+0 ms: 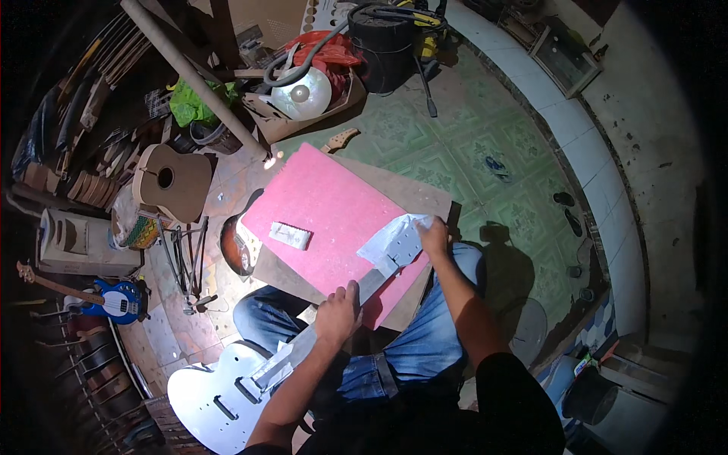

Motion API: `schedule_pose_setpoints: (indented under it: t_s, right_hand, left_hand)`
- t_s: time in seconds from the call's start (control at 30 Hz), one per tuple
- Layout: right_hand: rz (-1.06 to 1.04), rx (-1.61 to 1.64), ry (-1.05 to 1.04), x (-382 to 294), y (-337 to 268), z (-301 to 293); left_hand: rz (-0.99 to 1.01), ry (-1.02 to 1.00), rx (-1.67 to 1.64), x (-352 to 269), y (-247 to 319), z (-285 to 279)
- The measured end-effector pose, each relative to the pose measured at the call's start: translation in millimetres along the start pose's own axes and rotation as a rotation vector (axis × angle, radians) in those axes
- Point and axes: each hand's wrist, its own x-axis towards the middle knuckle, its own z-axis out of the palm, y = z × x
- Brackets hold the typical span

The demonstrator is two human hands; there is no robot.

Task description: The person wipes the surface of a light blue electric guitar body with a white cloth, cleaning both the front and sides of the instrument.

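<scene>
A white electric guitar body (196, 392) extends from the lower left, with its neck crossing my lap. Grey and white covering wraps the neck (372, 286). My left hand (338, 315) is closed around the middle of the neck. At the far end, the pale headstock (402, 245) shows several small holes. My right hand (434, 238) grips the headstock's outer edge together with a crumpled white sheet (382, 233), which lies partly under it. Beneath them is a pink sheet (318, 187). A whitish block with a serrated edge (290, 235) rests on it.
A brown board (424, 190) supports the pink sheet. A sunburst guitar body (234, 244) lies beside its left edge, and a loose headstock (341, 140) beyond it. An acoustic guitar body (173, 182), a metal stand (185, 261) and a blue bass (116, 301) occupy the left.
</scene>
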Motion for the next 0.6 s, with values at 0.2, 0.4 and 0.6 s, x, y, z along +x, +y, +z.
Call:
schedule_pose_setpoints:
  t_s: [0.2, 0.4, 0.6]
  right_hand:
    - [-0.320, -0.110, -0.109, -47.8, -40.6, 5.3]
    - [-0.087, -0.092, 0.017, -34.2, -37.2, -0.4]
    - [-0.349, -0.004, 0.021, -56.0, -23.2, -3.1]
  left_hand:
    - [-0.041, -0.011, 0.040, -8.8, -13.6, 0.1]
    - [-0.039, -0.010, 0.046, -9.2, -12.8, 2.3]
    - [-0.035, 0.009, 0.035, -6.9, -9.2, 2.9]
